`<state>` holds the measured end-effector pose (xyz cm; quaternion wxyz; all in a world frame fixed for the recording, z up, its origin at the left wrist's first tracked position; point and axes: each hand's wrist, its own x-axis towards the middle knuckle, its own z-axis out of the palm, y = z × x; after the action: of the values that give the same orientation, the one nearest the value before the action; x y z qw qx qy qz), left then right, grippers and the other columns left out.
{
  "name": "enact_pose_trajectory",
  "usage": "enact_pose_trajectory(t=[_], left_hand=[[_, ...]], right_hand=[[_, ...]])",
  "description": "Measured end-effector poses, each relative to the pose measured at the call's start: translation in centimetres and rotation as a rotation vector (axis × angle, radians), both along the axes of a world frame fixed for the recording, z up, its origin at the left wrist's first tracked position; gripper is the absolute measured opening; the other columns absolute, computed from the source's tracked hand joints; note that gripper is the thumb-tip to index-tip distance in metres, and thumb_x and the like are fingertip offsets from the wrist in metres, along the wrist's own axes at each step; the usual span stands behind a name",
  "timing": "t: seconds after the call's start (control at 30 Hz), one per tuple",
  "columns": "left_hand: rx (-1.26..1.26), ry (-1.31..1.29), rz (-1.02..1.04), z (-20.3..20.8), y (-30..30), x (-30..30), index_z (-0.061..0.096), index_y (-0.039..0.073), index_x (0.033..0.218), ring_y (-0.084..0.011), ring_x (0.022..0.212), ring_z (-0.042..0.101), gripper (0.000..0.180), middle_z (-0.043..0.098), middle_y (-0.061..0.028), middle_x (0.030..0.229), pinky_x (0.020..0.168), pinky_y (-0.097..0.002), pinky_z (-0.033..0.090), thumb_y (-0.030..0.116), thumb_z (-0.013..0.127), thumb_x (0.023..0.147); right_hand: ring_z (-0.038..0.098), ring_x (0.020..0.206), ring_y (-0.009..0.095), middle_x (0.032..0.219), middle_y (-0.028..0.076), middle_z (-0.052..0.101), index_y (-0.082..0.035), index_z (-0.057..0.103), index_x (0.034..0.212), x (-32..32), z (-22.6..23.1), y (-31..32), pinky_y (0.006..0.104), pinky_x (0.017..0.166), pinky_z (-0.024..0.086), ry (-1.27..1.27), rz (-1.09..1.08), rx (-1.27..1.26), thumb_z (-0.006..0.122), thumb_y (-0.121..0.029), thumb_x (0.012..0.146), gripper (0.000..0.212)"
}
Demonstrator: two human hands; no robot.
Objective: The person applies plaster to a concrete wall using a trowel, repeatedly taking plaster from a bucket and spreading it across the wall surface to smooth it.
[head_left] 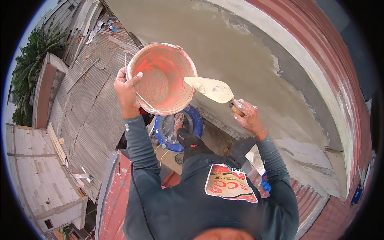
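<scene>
My left hand (127, 90) is closed on the rim of a bucket (154, 86), thumb over the edge. The bucket is tilted so its mouth faces me; its reddish inside is smeared with pale grey residue, and a wire handle stands at its far left. In my right hand (250, 118) is the wooden handle of a trowel (212, 89). Its pale blade points left, with its tip at the bucket's right rim and a few small lumps on it. Whether blade and rim touch I cannot tell.
A wet grey plastered wall (248, 60) spreads ahead and right, bordered by a red corrugated sheet (316, 48). Below the bucket, one foot rests on a blue round drum (196, 122). Rusty corrugated roofing (86, 112) lies lower at left, with a block building (46, 176) nearer.
</scene>
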<state>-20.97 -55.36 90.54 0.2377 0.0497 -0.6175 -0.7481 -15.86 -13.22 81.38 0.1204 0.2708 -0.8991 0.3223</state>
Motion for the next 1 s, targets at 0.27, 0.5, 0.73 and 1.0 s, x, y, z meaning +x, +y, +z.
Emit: enact_pose_trajectory(t=[0.27, 0.5, 0.73, 1.0], left_hand=[[0.392, -0.134, -0.074, -1.8, -1.1, -0.9, 0.057, -0.004, 0.112, -0.0232, 0.092, 0.07, 0.031, 0.068, -0.0151, 0.107, 0.084, -0.0381, 0.059, -0.011, 0.066, 0.084], [0.402, -0.092, 0.27, -5.9, -2.1, -1.3, 0.058, -0.002, 0.106, -0.0225, 0.093, 0.069, 0.026, 0.068, -0.0135, 0.104, 0.084, -0.0378, 0.059, -0.012, 0.066, 0.084], [0.394, -0.061, 0.493, -7.3, -4.8, 0.4, 0.059, 0.0, 0.103, -0.0199, 0.089, 0.067, 0.023, 0.067, -0.0112, 0.102, 0.082, -0.0371, 0.057, -0.011, 0.066, 0.084], [0.397, -0.179, 0.614, -15.5, -9.9, 6.2, 0.06, -0.001, 0.106, -0.0193, 0.088, 0.067, 0.024, 0.068, -0.0106, 0.101, 0.084, -0.0359, 0.055, -0.011, 0.067, 0.085]], right_hand=[[0.068, 0.096, 0.03, 0.112, 0.009, 0.072, -0.008, 0.07, 0.118, -2.3, -2.7, 1.5, 0.0407, 0.074, 0.057, 0.12, 0.019, 0.118, 0.077, -0.009, 0.074, 0.045], [0.069, 0.1, 0.037, 0.112, 0.018, 0.071, -0.002, 0.069, 0.119, 2.1, -4.0, -4.0, 0.0428, 0.085, 0.057, -0.147, 0.17, -0.117, 0.079, -0.015, 0.079, 0.043], [0.068, 0.103, 0.04, 0.113, 0.023, 0.07, 0.004, 0.067, 0.121, -3.1, -0.2, -6.6, 0.0431, 0.089, 0.055, -0.098, 0.091, -0.086, 0.08, -0.019, 0.082, 0.047], [0.067, 0.081, 0.035, 0.092, 0.022, 0.069, 0.006, 0.065, 0.111, -17.7, 3.3, -18.7, 0.0423, 0.077, 0.055, -0.264, 0.128, -0.1, 0.071, -0.022, 0.092, 0.034]])
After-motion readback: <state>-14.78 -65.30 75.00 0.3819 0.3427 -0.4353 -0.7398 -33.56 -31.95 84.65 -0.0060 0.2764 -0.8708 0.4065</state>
